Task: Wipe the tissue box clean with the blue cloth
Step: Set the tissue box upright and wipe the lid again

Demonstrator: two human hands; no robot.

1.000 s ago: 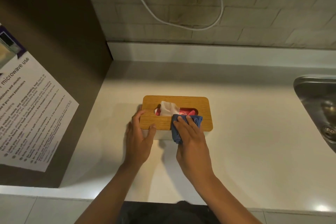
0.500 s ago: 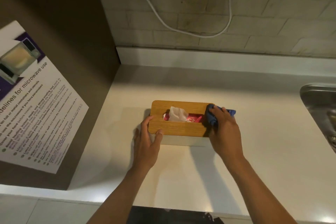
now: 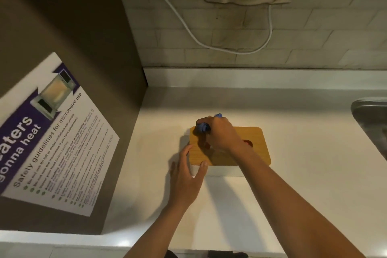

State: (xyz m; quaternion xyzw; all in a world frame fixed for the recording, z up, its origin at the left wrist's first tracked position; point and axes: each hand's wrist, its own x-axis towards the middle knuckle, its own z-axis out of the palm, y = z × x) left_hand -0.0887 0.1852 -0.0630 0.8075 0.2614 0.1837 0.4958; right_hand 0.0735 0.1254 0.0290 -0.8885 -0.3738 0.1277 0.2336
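1. The left hand (image 3: 185, 176), just below frame centre, rests with relaxed fingers against the tissue box (image 3: 230, 148)'s lower-left corner.
2. The box sits mid-frame on the pale surface (image 3: 303, 174).
3. The right hand (image 3: 222, 132) grips the bunched blue cloth (image 3: 202, 127) on the lid's upper-left corner.

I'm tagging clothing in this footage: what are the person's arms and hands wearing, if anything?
Nothing shows on them. The left hand and right hand are bare, with no gloves, rings, watch or bracelets in view. Both forearms are uncovered down to the bottom edge of the picture, so no sleeve appears. Any clothing higher up is out of view.
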